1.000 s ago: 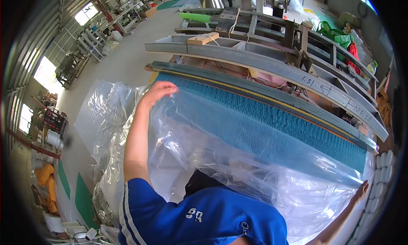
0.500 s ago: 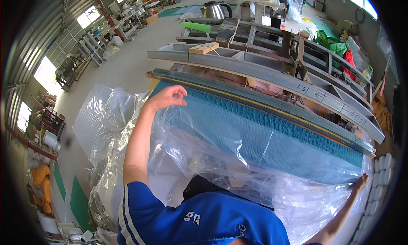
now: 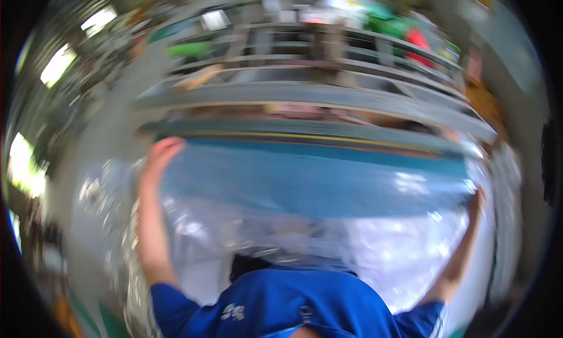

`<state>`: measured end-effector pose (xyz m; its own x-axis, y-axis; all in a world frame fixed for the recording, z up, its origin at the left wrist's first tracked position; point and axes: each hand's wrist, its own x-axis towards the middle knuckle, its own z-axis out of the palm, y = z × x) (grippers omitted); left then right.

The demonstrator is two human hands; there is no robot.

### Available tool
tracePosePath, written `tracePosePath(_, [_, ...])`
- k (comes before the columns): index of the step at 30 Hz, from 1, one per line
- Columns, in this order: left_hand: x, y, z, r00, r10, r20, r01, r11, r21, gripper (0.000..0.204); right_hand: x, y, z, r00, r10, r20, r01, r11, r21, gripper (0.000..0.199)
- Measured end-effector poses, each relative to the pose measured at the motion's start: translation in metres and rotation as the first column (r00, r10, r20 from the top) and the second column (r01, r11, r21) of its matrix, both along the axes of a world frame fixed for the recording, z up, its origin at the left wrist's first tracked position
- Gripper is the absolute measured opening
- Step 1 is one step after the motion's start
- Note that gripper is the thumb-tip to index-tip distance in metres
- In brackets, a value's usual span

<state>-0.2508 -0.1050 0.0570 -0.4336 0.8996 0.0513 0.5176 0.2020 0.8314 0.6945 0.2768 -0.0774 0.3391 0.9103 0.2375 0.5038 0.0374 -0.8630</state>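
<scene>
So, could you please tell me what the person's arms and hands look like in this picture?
Both forearms are bare from the short sleeves down. The shirt is bright blue with a small white mark on the left shoulder and pale stripes at the sleeve edges. The left hand and the right hand wear no gloves; the motion blur hides any finer detail, such as rings or a watch.

Clear plastic sheeting (image 3: 305, 232) is covering the blue panel (image 3: 316, 179) and crowding the space between both arms. A grey metal frame (image 3: 305, 94) is blocking passage just beyond the panel's far edge. Bare floor (image 3: 99, 156) is lying open beside the left hand (image 3: 161, 153). Motion blur is obscuring finer clearances.
</scene>
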Motion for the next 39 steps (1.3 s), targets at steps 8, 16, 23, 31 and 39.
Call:
tracePosePath(8, [-0.115,-0.058,-0.032,0.86,0.174,0.479,-0.379,0.848,0.372,0.03,-0.132,-0.082,0.126,0.636,0.45,-0.627,-0.451,0.876,0.171,0.015])
tracePosePath(16, [-0.18,-0.078,-0.036,0.771,0.422,0.477,-0.59,0.756,0.285,0.027,-0.176,-0.077,0.184,0.775,0.37,-0.513,-0.298,0.929,0.219,0.018])
tracePosePath(23, [-0.179,-0.079,0.038,0.766,0.621,0.167,-0.486,0.389,0.782,0.022,-0.21,-0.084,0.246,0.961,-0.26,0.095,0.077,0.581,0.811,0.015])
tracePosePath(31, [-0.163,0.015,-0.137,0.774,0.547,0.319,-0.618,0.544,0.567,0.02,-0.236,-0.003,0.069,0.939,-0.271,0.21,0.136,0.856,0.499,0.013])
tracePosePath(39, [-0.175,-0.008,-0.134,0.697,0.513,0.502,-0.717,0.509,0.475,0.022,-0.254,0.039,0.024,0.758,-0.367,0.54,0.037,0.85,0.525,0.014])
